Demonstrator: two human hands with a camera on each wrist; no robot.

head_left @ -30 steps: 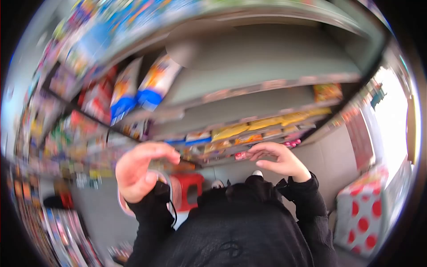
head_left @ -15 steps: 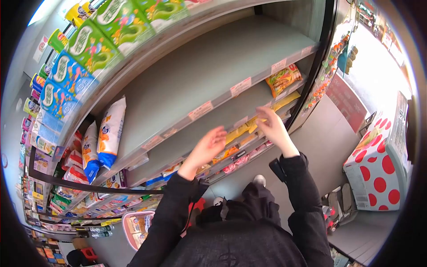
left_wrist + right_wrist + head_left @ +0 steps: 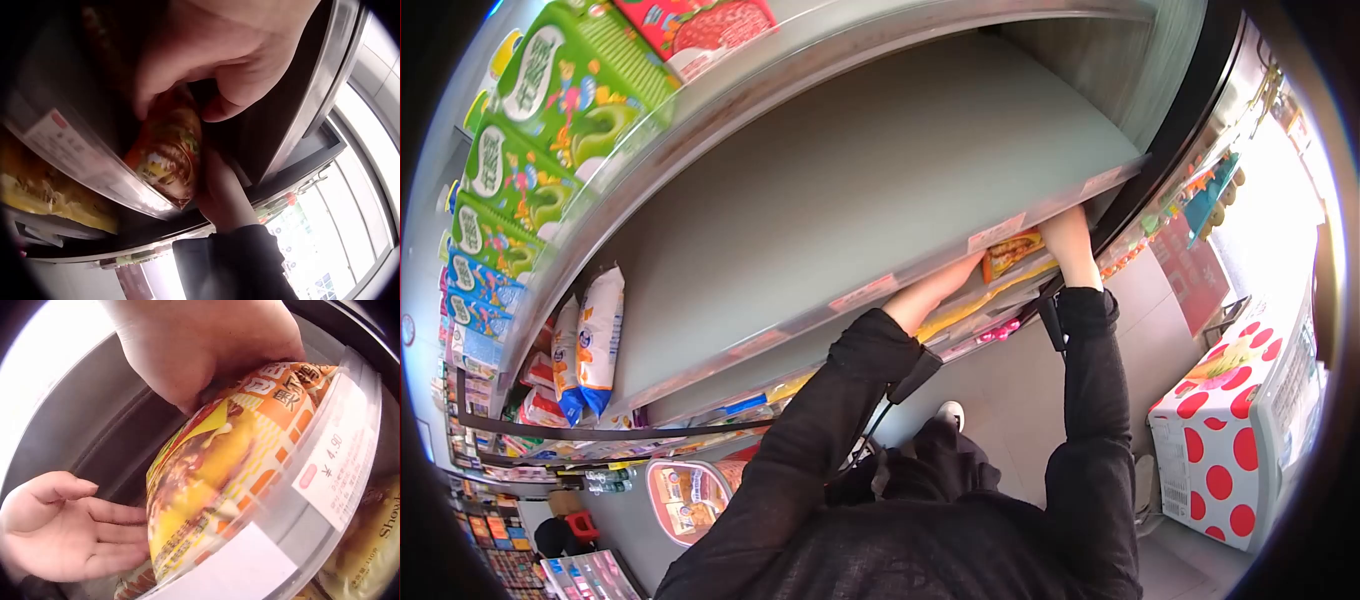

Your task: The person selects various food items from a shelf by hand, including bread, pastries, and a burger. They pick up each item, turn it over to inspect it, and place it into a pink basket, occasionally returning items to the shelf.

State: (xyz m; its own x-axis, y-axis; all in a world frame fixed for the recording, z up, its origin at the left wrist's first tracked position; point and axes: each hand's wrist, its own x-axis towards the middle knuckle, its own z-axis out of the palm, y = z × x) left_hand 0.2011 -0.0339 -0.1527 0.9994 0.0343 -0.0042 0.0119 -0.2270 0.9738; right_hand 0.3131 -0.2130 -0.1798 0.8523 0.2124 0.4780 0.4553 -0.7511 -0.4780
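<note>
A plump orange food bag (image 3: 206, 475) with a burger picture stands on a lower shelf, behind a clear lip with a 4.90 price tag. My left hand (image 3: 75, 531) is beside it with fingers straight, their tips right at the bag's side. In the left wrist view that left hand (image 3: 219, 50) comes over the bag (image 3: 169, 153), thumb and fingers apart. From the other side my right hand (image 3: 206, 347) reaches against the bag, its fingers hidden behind it. The head view shows both wrists under the upper shelf's edge, the right hand (image 3: 1068, 235) partly covered.
The upper shelf (image 3: 850, 190) overhangs both hands. White-and-blue bags (image 3: 602, 330) stand at its left end, green cartons (image 3: 565, 95) above. Yellow bags (image 3: 50, 187) lie on the shelf below. A pink-rimmed basket (image 3: 662, 510) with packages is low left; a red-dotted box (image 3: 1215, 450) stands at right.
Both hands have moved forward from in front of my body to under the upper shelf, either side of the orange bag. The head view has turned and come nearer the shelves.
</note>
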